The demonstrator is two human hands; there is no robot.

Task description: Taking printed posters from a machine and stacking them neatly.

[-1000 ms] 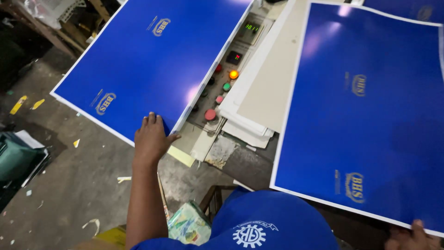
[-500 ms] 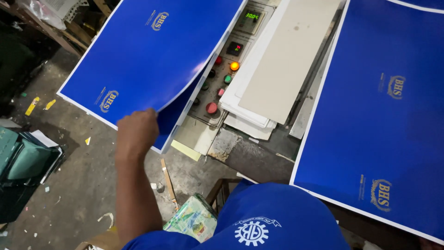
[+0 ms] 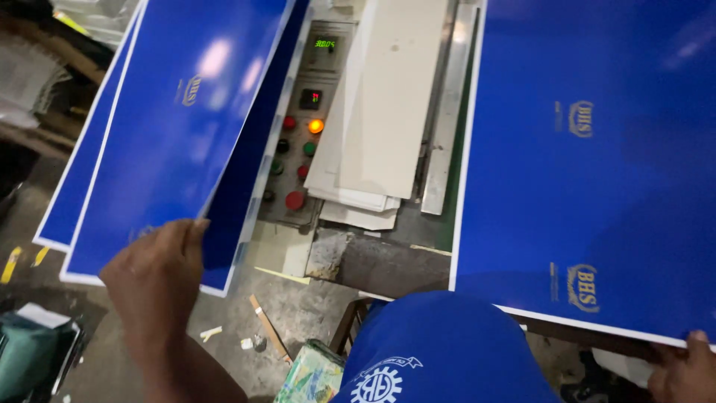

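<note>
Left hand (image 3: 160,280) pinches the near corner of the top blue sheet (image 3: 175,127), bowed up off the blue stack (image 3: 71,201) at left. Right hand (image 3: 682,369) grips the near right edge of a second blue sheet (image 3: 597,164) lying flat at right; finger closure there can't be told. Between them: control panel (image 3: 298,149) with lit orange lamp (image 3: 316,126), beside stacked white boards (image 3: 380,112).
</note>
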